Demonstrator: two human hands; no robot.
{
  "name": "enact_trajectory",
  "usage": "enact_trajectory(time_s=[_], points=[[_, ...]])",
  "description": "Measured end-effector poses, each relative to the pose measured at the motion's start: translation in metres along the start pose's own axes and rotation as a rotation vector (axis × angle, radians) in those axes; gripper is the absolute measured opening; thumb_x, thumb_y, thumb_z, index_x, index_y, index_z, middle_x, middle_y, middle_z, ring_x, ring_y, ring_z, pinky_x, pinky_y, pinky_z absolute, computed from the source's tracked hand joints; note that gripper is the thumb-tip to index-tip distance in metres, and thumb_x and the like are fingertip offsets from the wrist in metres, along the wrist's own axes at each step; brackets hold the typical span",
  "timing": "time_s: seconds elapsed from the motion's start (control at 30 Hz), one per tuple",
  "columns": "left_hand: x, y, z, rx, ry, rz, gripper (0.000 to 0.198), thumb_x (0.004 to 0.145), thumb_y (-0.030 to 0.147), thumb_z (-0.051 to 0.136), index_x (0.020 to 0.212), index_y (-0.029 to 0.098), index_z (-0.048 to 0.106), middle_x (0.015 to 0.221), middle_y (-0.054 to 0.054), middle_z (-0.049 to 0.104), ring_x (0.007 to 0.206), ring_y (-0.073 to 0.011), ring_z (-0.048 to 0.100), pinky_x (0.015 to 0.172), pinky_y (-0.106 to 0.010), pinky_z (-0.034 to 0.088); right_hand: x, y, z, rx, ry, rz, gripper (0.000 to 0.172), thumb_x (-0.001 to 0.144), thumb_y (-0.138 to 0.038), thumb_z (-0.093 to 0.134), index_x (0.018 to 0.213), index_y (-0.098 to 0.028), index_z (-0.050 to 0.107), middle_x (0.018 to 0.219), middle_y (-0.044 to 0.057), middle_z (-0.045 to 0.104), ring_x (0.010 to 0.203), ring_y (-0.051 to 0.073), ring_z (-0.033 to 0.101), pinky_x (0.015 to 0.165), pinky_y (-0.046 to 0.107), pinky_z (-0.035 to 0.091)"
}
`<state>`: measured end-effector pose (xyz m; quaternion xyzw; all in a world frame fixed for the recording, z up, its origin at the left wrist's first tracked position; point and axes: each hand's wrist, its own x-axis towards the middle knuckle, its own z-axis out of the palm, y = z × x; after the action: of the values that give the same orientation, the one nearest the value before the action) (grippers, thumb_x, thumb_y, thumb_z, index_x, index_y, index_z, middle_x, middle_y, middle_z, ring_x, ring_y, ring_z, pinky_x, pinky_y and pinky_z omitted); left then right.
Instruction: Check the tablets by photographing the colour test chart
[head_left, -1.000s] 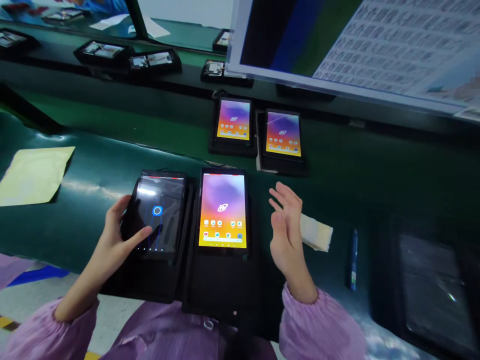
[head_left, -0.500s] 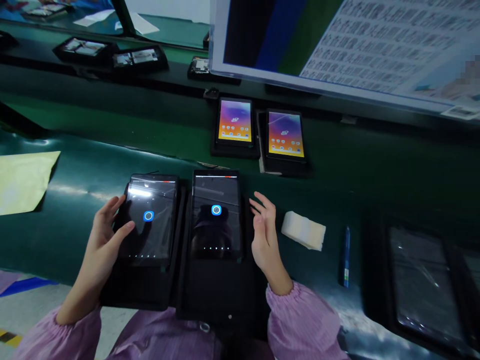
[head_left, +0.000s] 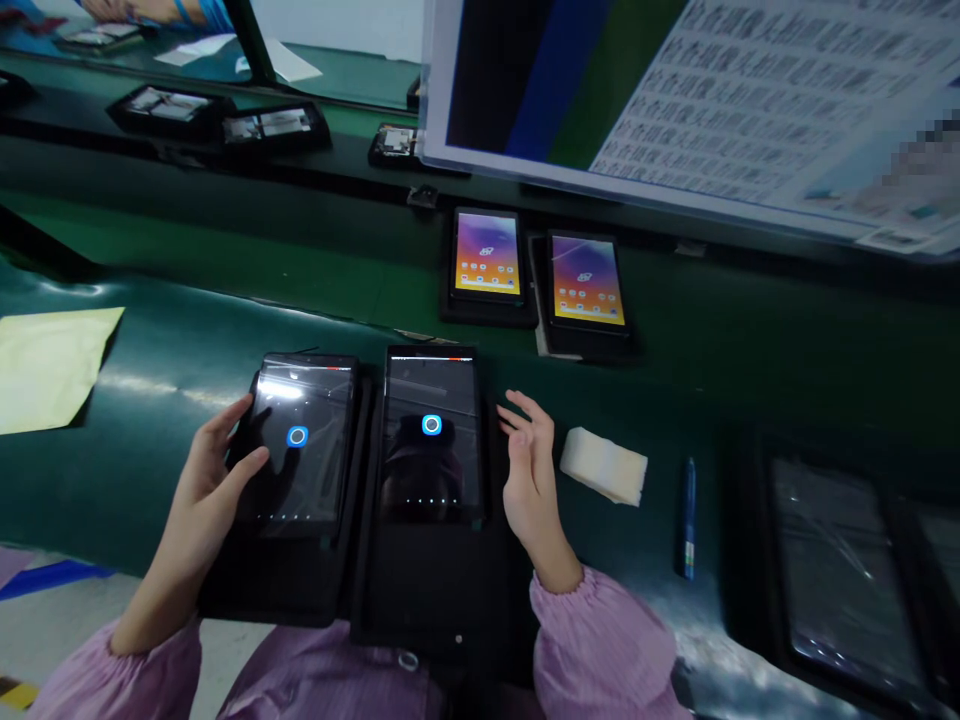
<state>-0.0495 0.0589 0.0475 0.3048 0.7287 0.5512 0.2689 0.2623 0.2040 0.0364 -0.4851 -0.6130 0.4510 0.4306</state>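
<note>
Two black tablets lie side by side before me, each on a black tray, their dark screens lit with a round blue-and-white icon. At the left edge of the left tablet point(head_left: 304, 475) is my left hand point(head_left: 206, 480), thumb stretched over the screen's side and fingers apart along the border. My right hand point(head_left: 529, 470) hovers just right of the right tablet point(head_left: 431, 465), fingers loosely spread with nothing in them. A cream-coloured block point(head_left: 604, 466) lies to the right of that hand. Beyond it rests a blue pen point(head_left: 689, 520).
Two tablets with colourful home screens, a left one point(head_left: 487, 255) and a right one point(head_left: 586, 282), lie on the green strip ahead. A dark tablet point(head_left: 844, 570) sits far right. Yellow paper point(head_left: 56, 370) lies left. A printed sheet point(head_left: 675, 120) hangs above; opened devices point(head_left: 270, 125) line the back.
The two colourful tablets ahead have shifted a little to the right along the green strip. My hands and the two near tablets keep almost the same places.
</note>
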Motion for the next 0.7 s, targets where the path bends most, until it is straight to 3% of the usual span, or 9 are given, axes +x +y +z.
enact_trajectory(time_s=[0.7], points=[[-0.0010, 0.0004, -0.0005, 0.009, -0.002, -0.045, 0.055, 0.091, 0.043, 0.076, 0.144, 0.039, 0.061, 0.156, 0.002, 0.057, 0.151, -0.0311, 0.045, 0.131, -0.052, 0.032, 0.0014, -0.0015, -0.0003, 0.026, 0.055, 0.014, 0.042, 0.108, -0.057, 0.042, 0.137, -0.029, 0.053, 0.147, 0.013, 0.058, 0.126, 0.028, 0.065, 0.108, 0.053, 0.054]])
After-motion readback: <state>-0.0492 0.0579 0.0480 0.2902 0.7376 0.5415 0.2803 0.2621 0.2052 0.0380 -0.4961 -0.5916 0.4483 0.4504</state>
